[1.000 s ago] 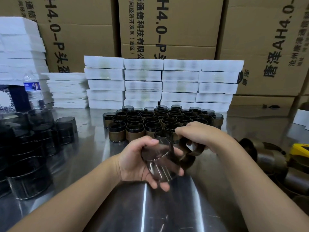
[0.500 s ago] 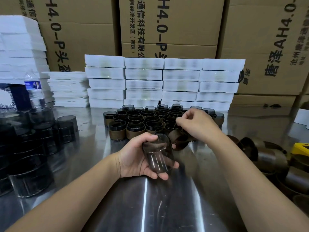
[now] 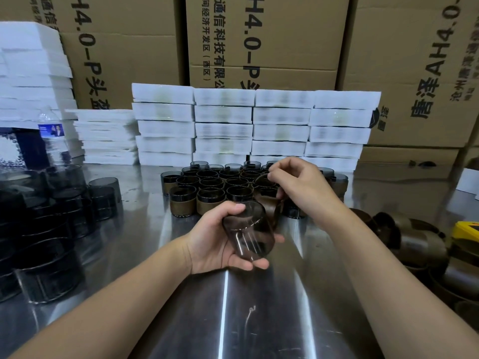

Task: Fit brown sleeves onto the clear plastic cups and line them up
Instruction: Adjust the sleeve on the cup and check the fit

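My left hand (image 3: 215,242) grips a smoky clear plastic cup (image 3: 248,233), tilted on its side above the steel table. My right hand (image 3: 298,185) pinches a brown sleeve (image 3: 268,200) by its upper rim; the sleeve hangs just behind the cup's far end, close to it or touching. Behind both hands stand several rows of sleeved cups (image 3: 210,195), upright and packed together.
Bare dark cups (image 3: 64,203) are stacked at the left. Loose brown sleeves (image 3: 420,244) lie piled at the right beside a yellow object (image 3: 465,230). White foam trays (image 3: 254,125) and cardboard cartons (image 3: 259,40) wall off the back of the steel table (image 3: 233,320).
My right hand has lifted the brown sleeve up and away from the cup toward the sleeved rows. My left hand has turned the cup, keeping it in about the same place.
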A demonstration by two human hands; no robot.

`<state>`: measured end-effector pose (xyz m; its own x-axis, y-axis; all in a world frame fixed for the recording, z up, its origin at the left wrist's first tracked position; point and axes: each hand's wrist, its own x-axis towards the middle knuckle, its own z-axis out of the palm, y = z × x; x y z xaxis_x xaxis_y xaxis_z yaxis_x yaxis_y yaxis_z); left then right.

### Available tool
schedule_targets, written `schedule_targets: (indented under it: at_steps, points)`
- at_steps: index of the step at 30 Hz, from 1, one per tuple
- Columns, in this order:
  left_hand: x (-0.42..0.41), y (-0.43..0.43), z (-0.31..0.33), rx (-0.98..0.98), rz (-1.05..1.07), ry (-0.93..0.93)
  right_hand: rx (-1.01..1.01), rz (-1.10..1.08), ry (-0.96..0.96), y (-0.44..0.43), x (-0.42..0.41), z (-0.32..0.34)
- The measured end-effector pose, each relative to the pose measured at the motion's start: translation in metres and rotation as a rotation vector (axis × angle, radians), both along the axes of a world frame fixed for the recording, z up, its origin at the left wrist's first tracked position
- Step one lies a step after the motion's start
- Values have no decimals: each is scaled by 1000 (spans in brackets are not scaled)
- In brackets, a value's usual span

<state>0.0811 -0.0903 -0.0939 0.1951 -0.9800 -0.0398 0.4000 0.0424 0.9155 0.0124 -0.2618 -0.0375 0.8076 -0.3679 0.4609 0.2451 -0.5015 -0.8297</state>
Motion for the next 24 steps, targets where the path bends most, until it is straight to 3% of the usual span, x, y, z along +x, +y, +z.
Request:
schedule_targets:
  at_steps: [7,13,20,24]
  points:
    - [4,2,2,-77,40,59,-2,68,21,-2,-1,-1]
    - [10,7,5,-119,7,157,134,125,-97,-3,-7,4]
    - [5,2,-1,144,3,2,209,-33,-166,-3,-6,8]
    - [3,-4,-5,175,81,-11,53,-144,-44,1,6,-7]
